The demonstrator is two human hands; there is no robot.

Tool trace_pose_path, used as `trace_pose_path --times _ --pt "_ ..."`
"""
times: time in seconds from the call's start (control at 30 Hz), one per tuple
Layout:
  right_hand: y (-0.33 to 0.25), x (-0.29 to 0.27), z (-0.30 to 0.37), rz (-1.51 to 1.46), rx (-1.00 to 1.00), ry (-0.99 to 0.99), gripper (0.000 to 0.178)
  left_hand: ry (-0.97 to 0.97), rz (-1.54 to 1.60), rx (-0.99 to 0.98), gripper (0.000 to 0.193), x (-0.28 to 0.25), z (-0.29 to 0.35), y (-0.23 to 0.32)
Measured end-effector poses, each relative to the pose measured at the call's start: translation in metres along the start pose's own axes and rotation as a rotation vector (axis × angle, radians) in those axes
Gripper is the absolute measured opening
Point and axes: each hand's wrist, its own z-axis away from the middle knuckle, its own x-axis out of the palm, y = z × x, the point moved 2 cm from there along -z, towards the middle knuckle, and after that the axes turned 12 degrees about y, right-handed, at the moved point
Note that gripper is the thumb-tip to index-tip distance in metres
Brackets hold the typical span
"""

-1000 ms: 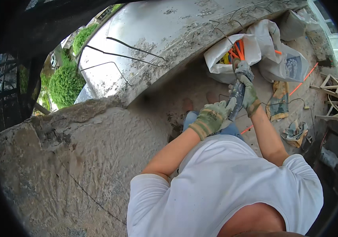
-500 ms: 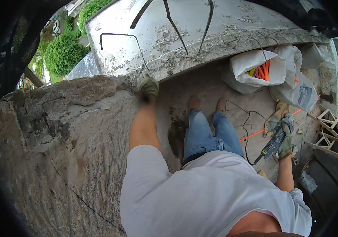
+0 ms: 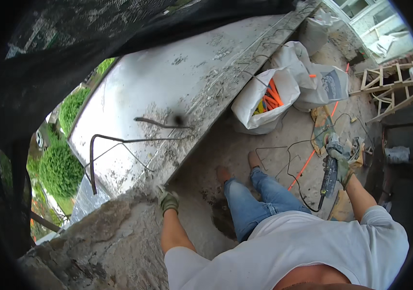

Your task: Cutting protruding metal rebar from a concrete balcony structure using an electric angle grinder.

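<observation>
My right hand (image 3: 342,167), in a greenish work glove, is wrapped round a dark angle grinder (image 3: 330,175) on the right, held low beside my leg with its cord end toward me. The grinder's disc cannot be made out clearly. On the left, my gloved left hand (image 3: 168,201) rests at the corner where the rough wall top (image 3: 95,224) meets the concrete ledge (image 3: 206,104). Its fingers reach forward along the surface and hold nothing. Bent steel bars (image 3: 134,140) stick out of the ledge just beyond that hand.
White sacks (image 3: 267,99), one with orange and yellow pieces inside, stand beyond my feet. A black cord (image 3: 291,164) and an orange line (image 3: 303,169) cross the floor. Wooden frames (image 3: 392,82) stand at right. Dark netting (image 3: 80,43) hangs at upper left; greenery shows far below.
The view has turned, so the ledge, sacks and bars appear shifted and tilted. My left hand remains by the wall corner. The grinder stays in my right hand.
</observation>
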Motion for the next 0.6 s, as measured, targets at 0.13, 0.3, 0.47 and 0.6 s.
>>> trace_pose_path --times 0.13,0.3,0.47,0.6 --pt "-0.005 -0.004 0.005 -0.164 0.008 -0.031 0.037 -0.363 -0.178 0.112 0.059 0.016 0.029 -0.06" --pt "0.026 -0.07 0.019 -0.37 0.034 0.121 0.037 -0.393 0.103 0.018 0.038 -0.042 0.055 0.054" --pt "0.069 -0.105 0.005 -0.592 0.159 0.101 0.035 -0.313 0.29 0.008 0.033 -0.056 0.058 0.087" --pt "0.109 -0.141 -0.012 -0.672 0.19 0.171 0.035 -0.236 0.342 0.189 0.031 -0.063 0.052 0.145"
